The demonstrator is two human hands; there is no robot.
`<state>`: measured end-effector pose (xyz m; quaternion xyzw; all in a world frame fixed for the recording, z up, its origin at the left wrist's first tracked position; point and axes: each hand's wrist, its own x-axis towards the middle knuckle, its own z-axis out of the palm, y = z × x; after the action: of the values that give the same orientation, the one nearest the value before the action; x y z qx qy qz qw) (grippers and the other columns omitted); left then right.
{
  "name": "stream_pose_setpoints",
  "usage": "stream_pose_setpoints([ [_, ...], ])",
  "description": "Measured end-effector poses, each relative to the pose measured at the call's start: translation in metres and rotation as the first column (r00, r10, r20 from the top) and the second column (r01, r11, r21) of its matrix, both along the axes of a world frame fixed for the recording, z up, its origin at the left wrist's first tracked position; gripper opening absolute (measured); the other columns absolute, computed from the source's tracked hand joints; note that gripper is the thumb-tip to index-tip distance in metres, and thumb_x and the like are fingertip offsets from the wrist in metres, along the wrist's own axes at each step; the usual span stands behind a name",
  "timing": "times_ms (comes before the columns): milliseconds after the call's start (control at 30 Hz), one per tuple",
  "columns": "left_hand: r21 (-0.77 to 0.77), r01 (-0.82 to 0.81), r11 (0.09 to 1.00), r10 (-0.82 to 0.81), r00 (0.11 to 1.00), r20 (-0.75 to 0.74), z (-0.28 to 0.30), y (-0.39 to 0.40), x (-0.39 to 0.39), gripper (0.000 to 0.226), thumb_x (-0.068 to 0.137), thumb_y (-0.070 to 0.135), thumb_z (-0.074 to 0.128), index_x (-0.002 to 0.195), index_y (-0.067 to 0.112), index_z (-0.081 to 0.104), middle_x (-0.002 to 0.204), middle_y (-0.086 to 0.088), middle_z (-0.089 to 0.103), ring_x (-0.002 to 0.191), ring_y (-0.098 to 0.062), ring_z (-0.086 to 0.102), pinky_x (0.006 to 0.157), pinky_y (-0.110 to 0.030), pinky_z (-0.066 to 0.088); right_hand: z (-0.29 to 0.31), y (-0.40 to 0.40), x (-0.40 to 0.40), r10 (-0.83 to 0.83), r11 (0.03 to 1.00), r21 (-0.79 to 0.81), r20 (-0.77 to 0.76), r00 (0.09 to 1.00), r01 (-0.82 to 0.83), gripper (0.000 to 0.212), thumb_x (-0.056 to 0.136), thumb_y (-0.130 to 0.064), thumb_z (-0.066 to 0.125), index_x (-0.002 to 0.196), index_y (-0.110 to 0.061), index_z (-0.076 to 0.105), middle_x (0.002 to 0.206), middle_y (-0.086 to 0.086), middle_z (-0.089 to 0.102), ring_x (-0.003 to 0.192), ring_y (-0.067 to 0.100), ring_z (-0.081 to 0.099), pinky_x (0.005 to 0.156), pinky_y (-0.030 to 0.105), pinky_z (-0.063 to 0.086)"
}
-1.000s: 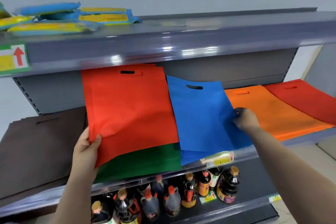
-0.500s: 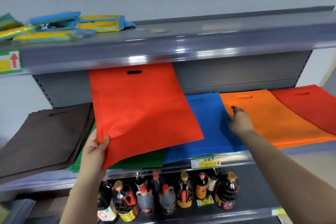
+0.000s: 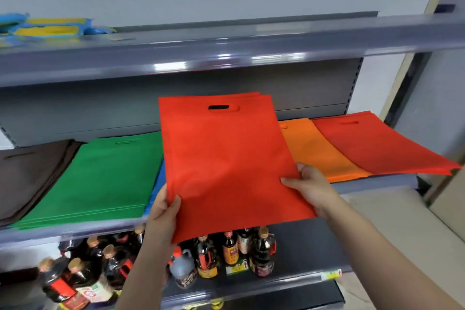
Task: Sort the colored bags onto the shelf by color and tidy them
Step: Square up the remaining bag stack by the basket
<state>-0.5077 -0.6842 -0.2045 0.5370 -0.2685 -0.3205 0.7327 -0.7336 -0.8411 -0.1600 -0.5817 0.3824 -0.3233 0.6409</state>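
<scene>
I hold a red bag (image 3: pixel 226 158) up in front of the middle shelf (image 3: pixel 377 184). My left hand (image 3: pixel 163 211) pinches its lower left edge, thumb on top. My right hand (image 3: pixel 309 184) grips its right edge. On the shelf lie, from left to right, a brown stack (image 3: pixel 27 173), a green stack (image 3: pixel 108 176), a sliver of blue bag (image 3: pixel 157 184) mostly hidden behind the red bag, an orange stack (image 3: pixel 319 156) and a red stack (image 3: pixel 377 146) at the far right.
The top shelf (image 3: pixel 226 55) carries blue and yellow packets (image 3: pixel 50 29) at the left. Below the middle shelf stand several dark sauce bottles (image 3: pixel 206 257). A wall and door frame (image 3: pixel 427 108) close off the right side.
My right hand left the blue bag and took hold of the red bag's right edge. The red bag moved right, now covering the blue stack and uncovering the green one.
</scene>
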Motion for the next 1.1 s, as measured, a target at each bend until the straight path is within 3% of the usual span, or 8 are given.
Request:
stream_pose_setpoints([
  [67,0.021,0.053,0.998,-0.054,0.998,0.043,0.001,-0.016,-0.02,0.035,0.098,0.006,0.041,0.116,0.032,0.056,0.098,0.012,0.071,0.086,-0.006,0.067,0.064,-0.02,0.054,-0.004,-0.006,-0.029,-0.077,0.993,-0.088,-0.035,0.996,0.074,0.022,0.087,0.008,0.057,0.088,-0.013,0.06,0.083,0.006,0.069,0.064,0.01,0.067,0.064,0.026,0.057],
  [267,0.053,0.185,0.981,-0.188,0.98,0.067,0.009,-0.073,-0.072,0.035,0.095,0.012,0.049,0.12,0.037,0.057,0.113,0.006,0.068,0.102,-0.015,0.065,0.085,-0.039,0.051,-0.01,-0.034,-0.099,-0.216,0.941,-0.274,-0.041,0.975,0.197,0.024,0.085,0.011,0.059,0.091,-0.012,0.062,0.089,0.005,0.07,0.08,0.016,0.067,0.079,0.033,0.054],
  [367,0.074,0.225,0.972,-0.233,0.961,0.148,0.011,-0.111,-0.091,0.034,0.094,0.013,0.054,0.117,0.038,0.059,0.112,0.007,0.068,0.103,-0.015,0.064,0.086,-0.036,0.05,-0.011,-0.055,-0.123,-0.316,0.91,-0.3,-0.047,0.948,0.288,0.026,0.083,0.01,0.061,0.087,-0.015,0.061,0.085,0.003,0.069,0.073,0.009,0.066,0.075,0.029,0.053],
  [567,0.094,0.292,0.952,-0.305,0.935,0.183,0.019,-0.182,-0.121,0.033,0.093,0.006,0.054,0.108,0.034,0.062,0.104,0.006,0.071,0.1,-0.016,0.065,0.089,-0.036,0.049,-0.001,-0.102,-0.162,-0.46,0.847,-0.358,-0.126,0.879,0.392,0.024,0.08,0.007,0.067,0.081,-0.016,0.06,0.083,0.002,0.067,0.076,0.021,0.063,0.08,0.038,0.051],
  [767,0.199,0.334,0.921,-0.378,0.889,0.257,0.026,-0.235,-0.149,0.031,0.089,0.007,0.061,0.117,0.021,0.063,0.102,0.002,0.072,0.097,-0.019,0.067,0.088,-0.038,0.052,0.011,-0.152,-0.204,-0.548,0.798,-0.483,-0.33,0.769,0.362,0.013,0.079,-0.005,0.072,0.083,-0.009,0.061,0.078,0.004,0.066,0.075,0.024,0.062,0.074,0.035,0.048],
  [933,0.264,0.268,0.926,-0.355,0.855,0.379,0.026,-0.266,-0.188,0.028,0.089,0.009,0.062,0.114,0.022,0.061,0.096,0.01,0.07,0.086,-0.004,0.066,0.069,-0.014,0.051,0.008,-0.19,-0.236,-0.546,0.801,-0.512,-0.412,0.73,0.311,0.015,0.079,-0.007,0.073,0.085,-0.01,0.059,0.074,0.003,0.063,0.071,0.022,0.059,0.067,0.03,0.042],
  [1033,0.31,0.22,0.925,-0.34,0.844,0.415,0.025,-0.284,-0.214,0.028,0.09,0.011,0.061,0.116,0.019,0.06,0.099,0.008,0.069,0.091,-0.008,0.066,0.075,-0.019,0.053,0.006,-0.214,-0.259,-0.531,0.811,-0.516,-0.449,0.719,0.277,0.015,0.08,-0.009,0.072,0.092,-0.008,0.062,0.081,0.006,0.064,0.077,0.024,0.06,0.069,0.029,0.041],
  [1100,0.34,0.172,0.925,-0.319,0.838,0.444,0.025,-0.293,-0.236,0.024,0.09,0.011,0.061,0.112,0.021,0.059,0.093,0.014,0.064,0.087,-0.003,0.062,0.066,-0.008,0.047,0.005,-0.23,-0.275,-0.505,0.83,-0.496,-0.476,0.72,0.254,0.018,0.082,-0.01,0.07,0.098,-0.007,0.062,0.085,0.005,0.064,0.08,0.025,0.06,0.069,0.028,0.041],
])
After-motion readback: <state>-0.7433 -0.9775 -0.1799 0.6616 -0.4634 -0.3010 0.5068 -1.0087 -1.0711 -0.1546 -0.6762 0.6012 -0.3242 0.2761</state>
